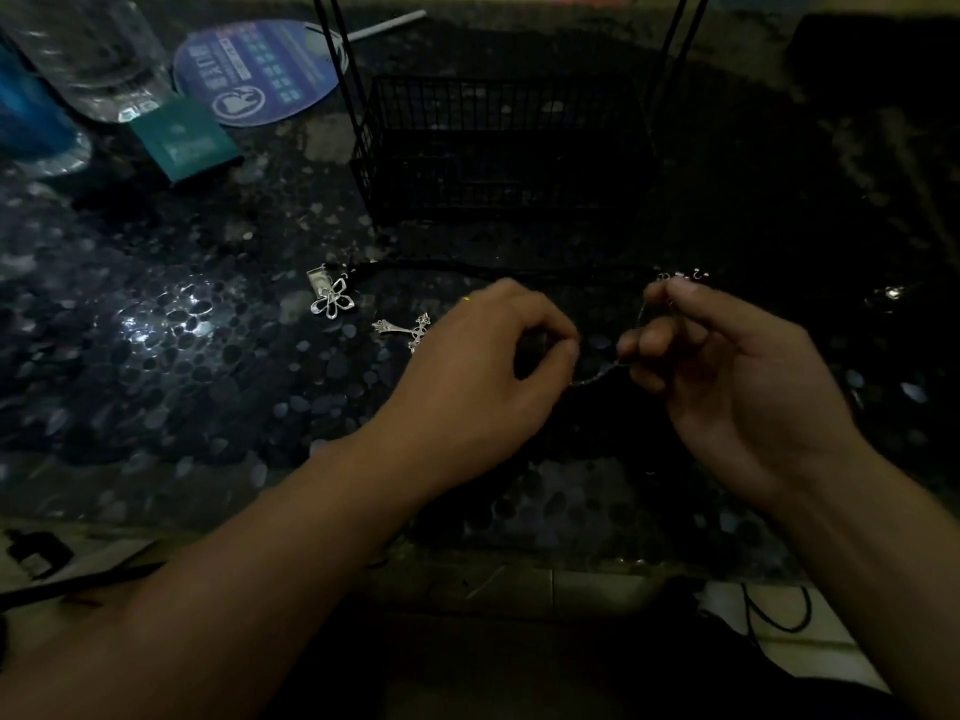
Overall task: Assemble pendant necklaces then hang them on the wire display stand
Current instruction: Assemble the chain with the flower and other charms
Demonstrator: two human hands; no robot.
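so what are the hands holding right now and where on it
A thin silver chain runs between both hands: the left hand pinches one end at its fingertips, and the right hand pinches it further along, between thumb and fingers.

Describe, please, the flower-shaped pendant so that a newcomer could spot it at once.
Start at the black wire basket at the back of the dark pebble-patterned table. Below its left front corner lies the flower pendant, silvery, with open looped petals. Its neighbour to the right, the cross pendant, has straight arms instead.

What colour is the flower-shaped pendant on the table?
Silver; the flower-shaped pendant shows best in the head view.
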